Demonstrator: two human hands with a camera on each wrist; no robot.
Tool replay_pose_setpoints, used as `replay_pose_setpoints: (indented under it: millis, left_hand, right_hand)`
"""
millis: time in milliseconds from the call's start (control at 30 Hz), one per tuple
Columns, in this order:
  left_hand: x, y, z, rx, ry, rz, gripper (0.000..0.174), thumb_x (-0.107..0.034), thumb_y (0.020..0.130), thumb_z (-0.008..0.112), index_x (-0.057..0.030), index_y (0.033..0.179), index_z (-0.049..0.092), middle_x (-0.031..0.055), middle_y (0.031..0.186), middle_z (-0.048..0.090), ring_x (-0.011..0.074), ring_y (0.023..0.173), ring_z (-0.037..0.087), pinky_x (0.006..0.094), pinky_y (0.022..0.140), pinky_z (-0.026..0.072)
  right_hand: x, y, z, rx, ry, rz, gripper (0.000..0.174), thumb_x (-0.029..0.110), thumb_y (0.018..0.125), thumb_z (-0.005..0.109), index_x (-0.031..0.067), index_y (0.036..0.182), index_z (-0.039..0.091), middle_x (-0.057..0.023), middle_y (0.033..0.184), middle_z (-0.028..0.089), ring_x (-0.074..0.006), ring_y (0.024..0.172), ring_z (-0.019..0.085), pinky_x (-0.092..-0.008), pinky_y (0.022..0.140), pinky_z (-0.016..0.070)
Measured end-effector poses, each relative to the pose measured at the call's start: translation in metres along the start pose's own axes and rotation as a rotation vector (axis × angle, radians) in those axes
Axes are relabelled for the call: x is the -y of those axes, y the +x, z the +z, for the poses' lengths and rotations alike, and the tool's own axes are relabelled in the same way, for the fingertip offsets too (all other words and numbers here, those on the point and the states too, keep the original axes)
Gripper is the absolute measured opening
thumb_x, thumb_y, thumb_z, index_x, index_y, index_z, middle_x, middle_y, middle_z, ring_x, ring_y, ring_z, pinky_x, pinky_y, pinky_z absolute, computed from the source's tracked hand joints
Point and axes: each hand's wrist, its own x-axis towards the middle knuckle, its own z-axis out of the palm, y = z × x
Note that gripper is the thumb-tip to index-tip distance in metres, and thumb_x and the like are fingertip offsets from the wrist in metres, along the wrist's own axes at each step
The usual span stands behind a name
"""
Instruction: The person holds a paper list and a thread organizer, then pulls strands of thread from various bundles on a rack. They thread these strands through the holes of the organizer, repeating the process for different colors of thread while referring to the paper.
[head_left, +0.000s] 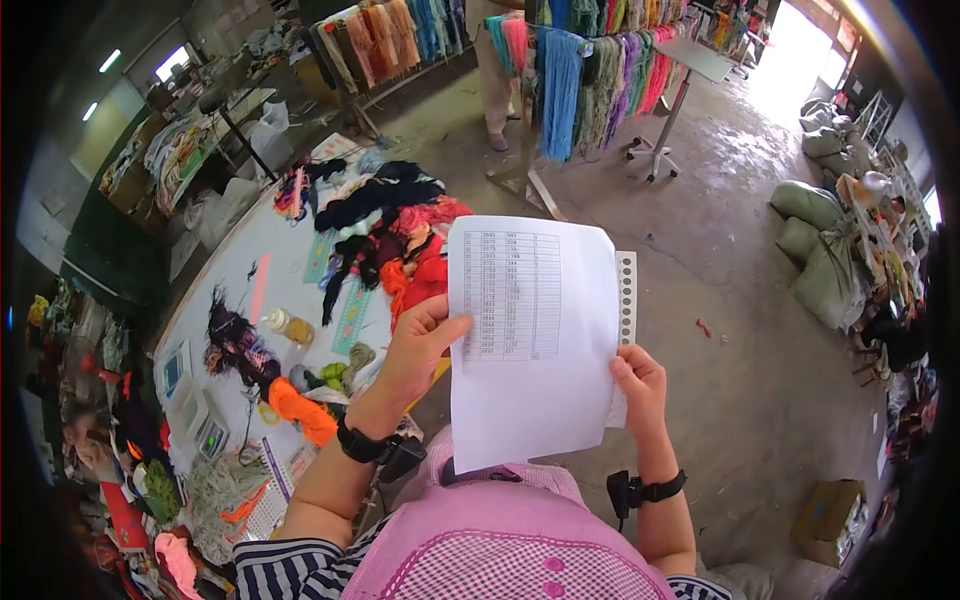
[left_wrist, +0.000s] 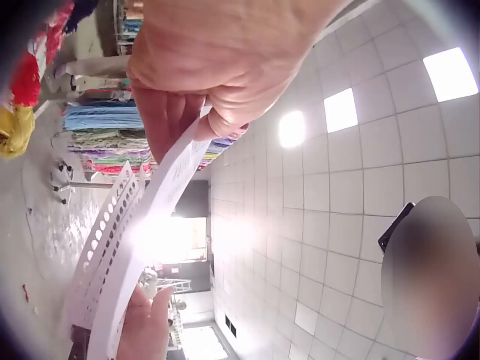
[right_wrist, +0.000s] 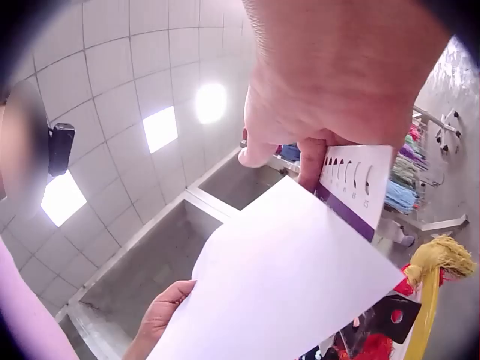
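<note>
The person is holding a printed sheet of paper up at chest height, above the edge of the worktop and the concrete floor beside it. The left hand grips the sheet's left edge about midway down, with the thumb lying across the printed table and the fingers curled behind. The right hand pinches the lower right edge the same way, thumb in front.

Tucked behind the sheet on the right is a long punched card, white with a row of round holes, and its top sticks out past the paper's edge. From the right wrist view the card has a purple strip along one side. It looks to be pinched together with the sheet by the right hand, though the fingers behind are hard to make out.

The sheet is slightly creased and tilted, and its columns of numbers are too small to read.

On the worktop to the left lie tangled heaps of yarn in red, orange, black and purple, with a small bottle among them. Further off stand racks hung with coloured skeins. Stuffed sacks are piled by the far wall and a cardboard box sits on the floor to the right.
</note>
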Motion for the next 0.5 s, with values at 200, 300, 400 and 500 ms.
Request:
replay_pose_setpoints:
  millis: [200, 300, 400, 500]
  left_hand:
    - [0.008, 0.073, 0.014, 0.083, 0.017, 0.019, 0.030, -0.002, 0.092, 0.058, 0.0048, 0.121, 0.061, 0.0106, 0.112, 0.069, 0.0142, 0.097, 0.066, 0.0296, 0.088, 0.0529]
    - [0.011, 0.119, 0.022, 0.130, -0.005, 0.052, 0.030, -0.002, 0.092, 0.058, 0.0040, 0.122, 0.061, 0.0099, 0.112, 0.069, 0.0138, 0.097, 0.067, 0.0295, 0.087, 0.0535]
    - [0.011, 0.161, 0.034, 0.179, -0.044, 0.058, 0.030, -0.002, 0.092, 0.058, 0.0034, 0.122, 0.062, 0.0096, 0.112, 0.069, 0.0135, 0.097, 0.067, 0.0290, 0.087, 0.0535]
    - [0.009, 0.195, 0.047, 0.207, -0.042, 0.030, 0.030, -0.002, 0.092, 0.058, 0.0031, 0.122, 0.062, 0.0094, 0.112, 0.069, 0.0133, 0.097, 0.067, 0.0289, 0.087, 0.0534]
  right_hand:
    - [0.023, 0.052, -0.015, -0.141, -0.061, -0.081, 0.010, 0.005, 0.085, 0.073, -0.0018, 0.083, 0.066, 0.0041, 0.080, 0.055, -0.0033, 0.070, 0.046, -0.0190, 0.062, 0.0361]
    - [0.040, 0.082, -0.027, -0.208, -0.144, -0.098, 0.012, 0.005, 0.085, 0.073, -0.0021, 0.080, 0.065, 0.0046, 0.078, 0.052, -0.0035, 0.069, 0.045, -0.0192, 0.062, 0.0351]
    - [0.058, 0.108, -0.036, -0.269, -0.160, -0.067, 0.013, 0.005, 0.085, 0.073, -0.0020, 0.079, 0.065, 0.0041, 0.078, 0.052, -0.0036, 0.069, 0.045, -0.0193, 0.062, 0.0350]
    - [0.063, 0.128, -0.048, -0.324, -0.185, -0.078, 0.011, 0.004, 0.085, 0.073, -0.0026, 0.080, 0.065, 0.0038, 0.078, 0.053, -0.0038, 0.069, 0.045, -0.0191, 0.062, 0.0355]
